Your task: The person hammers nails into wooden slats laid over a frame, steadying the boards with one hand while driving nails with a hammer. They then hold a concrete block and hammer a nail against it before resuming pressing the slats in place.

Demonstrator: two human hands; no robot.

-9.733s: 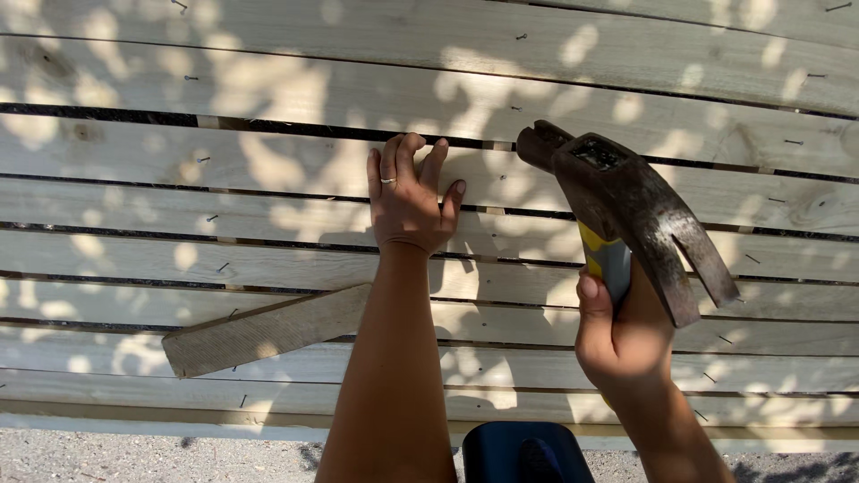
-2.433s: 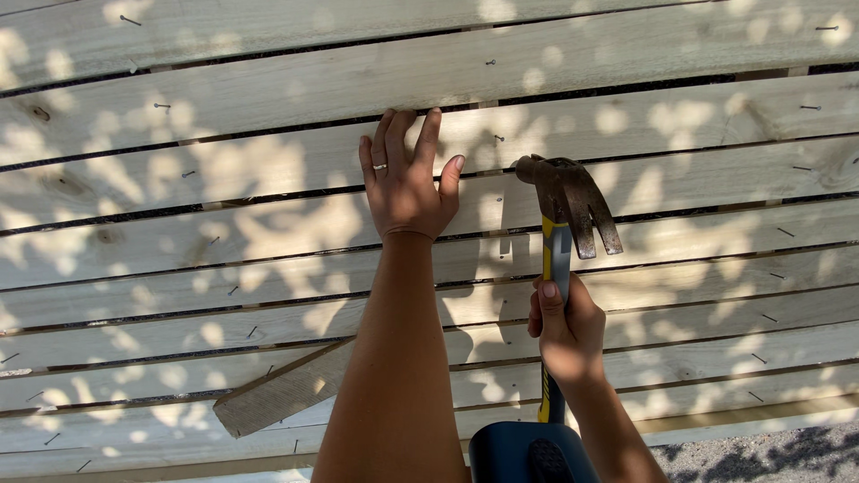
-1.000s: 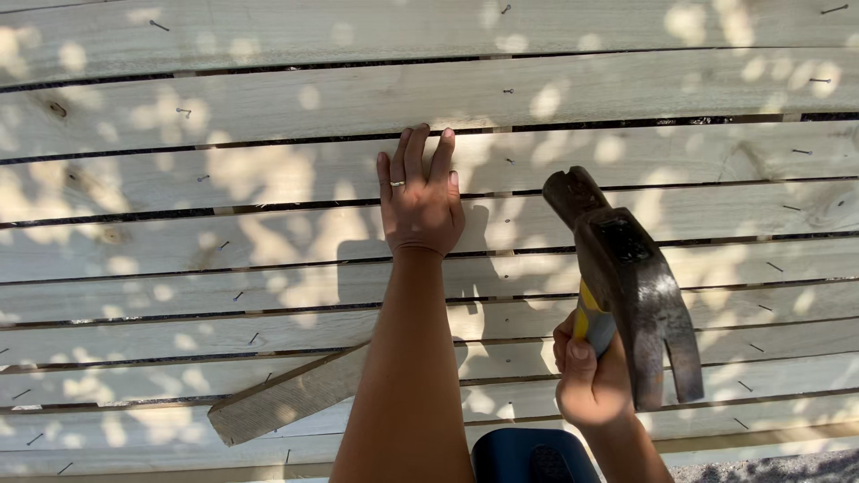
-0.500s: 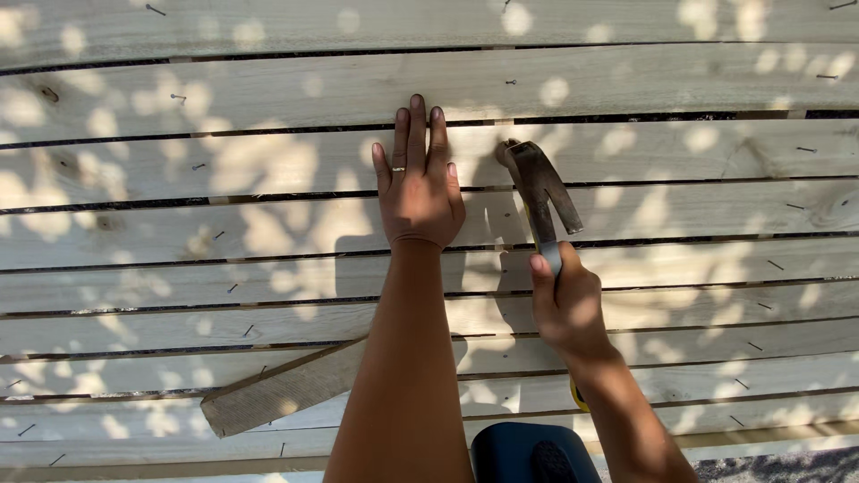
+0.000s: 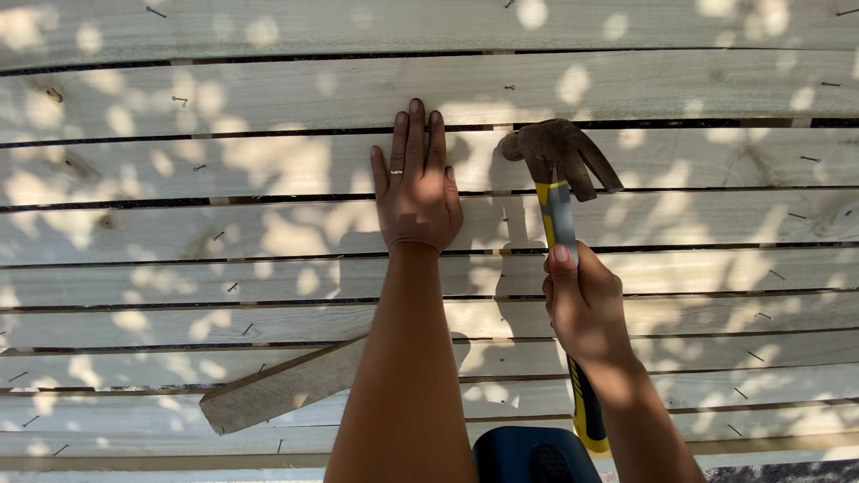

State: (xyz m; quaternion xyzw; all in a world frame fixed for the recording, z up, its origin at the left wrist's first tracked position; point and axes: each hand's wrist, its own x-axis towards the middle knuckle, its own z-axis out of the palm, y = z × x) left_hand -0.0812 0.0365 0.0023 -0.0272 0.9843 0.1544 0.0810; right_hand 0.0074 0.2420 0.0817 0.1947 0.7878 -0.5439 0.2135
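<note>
Now the left hand (image 5: 416,192) lies flat and open on the pale wooden slats (image 5: 268,98), fingers (image 5: 413,134) together and pointing away, palm pressing a board down and gripping nothing. Just to its right, the right hand (image 5: 582,304) is wrapped tight around the yellow-and-black handle of a claw hammer (image 5: 559,192), thumb laid up along the shaft; the rusty head (image 5: 555,148) sits level with the left fingertips, face turned toward them, claws pointing away to the right. Whether the face touches the wood or hovers just off it, I cannot tell, and any nail beneath it is hidden by the head. By the look of it this is the nailing step, mid-stroke, with the flat hand steadying the slat. A further strike would call for a square face, a short controlled swing, and those left fingers kept clear, because they sit very near the head. Below the left forearm a loose weathered plank (image 5: 286,394) lies slantwise across the slats, well apart from both hands. Small nails (image 5: 179,100) dot the boards out to the left, and a dark blue object (image 5: 532,454) peeks in between the arms.
</note>
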